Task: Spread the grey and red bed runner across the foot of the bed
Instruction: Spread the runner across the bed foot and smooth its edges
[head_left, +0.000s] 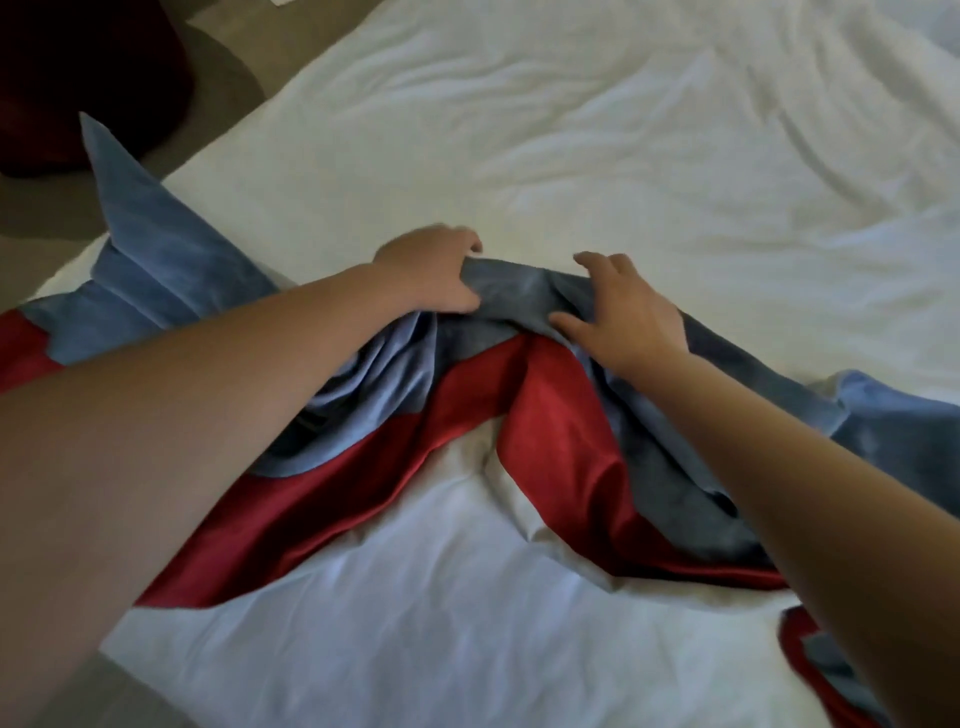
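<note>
A bunched fold of the grey and red bed runner is gripped in the left hand, while the right hand is laid just beside it on the grey cloth, fingers spread, nothing held. The runner is seen crumpled, trailing toward the left edge and near right corner of the bed. The fold would best be drawn apart evenly, the white sheet left undragged. No brand, label or writing can be read.

Open white bedding beyond, bunched bed runner heaped across the middle, floor open at left
</note>
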